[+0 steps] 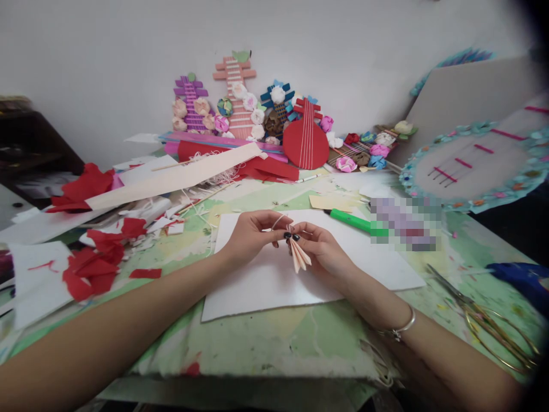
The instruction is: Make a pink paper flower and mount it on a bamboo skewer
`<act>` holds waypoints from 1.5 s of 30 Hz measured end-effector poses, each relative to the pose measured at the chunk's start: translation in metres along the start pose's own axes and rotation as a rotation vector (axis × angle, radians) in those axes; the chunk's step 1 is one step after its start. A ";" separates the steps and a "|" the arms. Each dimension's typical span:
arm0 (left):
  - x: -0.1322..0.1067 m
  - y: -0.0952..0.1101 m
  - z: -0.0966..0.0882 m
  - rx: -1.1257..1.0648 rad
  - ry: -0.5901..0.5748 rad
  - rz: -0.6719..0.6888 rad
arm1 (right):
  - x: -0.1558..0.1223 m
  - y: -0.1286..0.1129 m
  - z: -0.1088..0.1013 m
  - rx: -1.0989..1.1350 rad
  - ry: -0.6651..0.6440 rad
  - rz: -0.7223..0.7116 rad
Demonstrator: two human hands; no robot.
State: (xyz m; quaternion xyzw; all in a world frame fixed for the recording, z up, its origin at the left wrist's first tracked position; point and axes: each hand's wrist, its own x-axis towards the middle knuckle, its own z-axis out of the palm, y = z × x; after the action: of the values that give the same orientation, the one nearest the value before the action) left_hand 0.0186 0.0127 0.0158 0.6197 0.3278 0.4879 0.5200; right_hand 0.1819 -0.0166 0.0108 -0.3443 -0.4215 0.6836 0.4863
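Above a white board (266,294), both my hands meet at a small pale pink pleated paper fan (299,257). Its folds spread downward and its gathered top sits between my thumbs. My right hand (323,246) is closed, pinching the fan near that top. My left hand (259,232) is closed too, its thumb and fingers pinching a thin white string (278,221) that curves up beside the fan's gathered end. Fingers partly hide how the string runs around the paper.
Gold-handled scissors (480,315) lie at the right. A green utility knife (358,222) rests by the board's far edge. Red paper scraps (92,269) litter the left. Behind stand a red paper lute (305,137) and other flower-trimmed instruments. A turquoise-edged fan piece (472,166) leans at right.
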 end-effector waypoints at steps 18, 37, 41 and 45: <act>-0.004 0.000 0.003 0.088 0.122 0.089 | 0.005 0.008 -0.008 -0.201 0.028 -0.242; -0.002 0.001 0.000 0.115 0.146 0.089 | 0.005 0.010 -0.011 -0.229 0.045 -0.254; -0.002 0.002 0.001 0.171 0.134 0.101 | 0.004 0.009 -0.010 -0.214 0.053 -0.239; -0.003 0.002 0.001 0.243 0.100 0.155 | 0.004 0.007 -0.009 -0.211 0.065 -0.224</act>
State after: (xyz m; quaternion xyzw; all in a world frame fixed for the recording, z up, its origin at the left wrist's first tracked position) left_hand 0.0183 0.0098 0.0166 0.6765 0.3611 0.5135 0.3851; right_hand 0.1863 -0.0120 0.0004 -0.3663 -0.5106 0.5656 0.5340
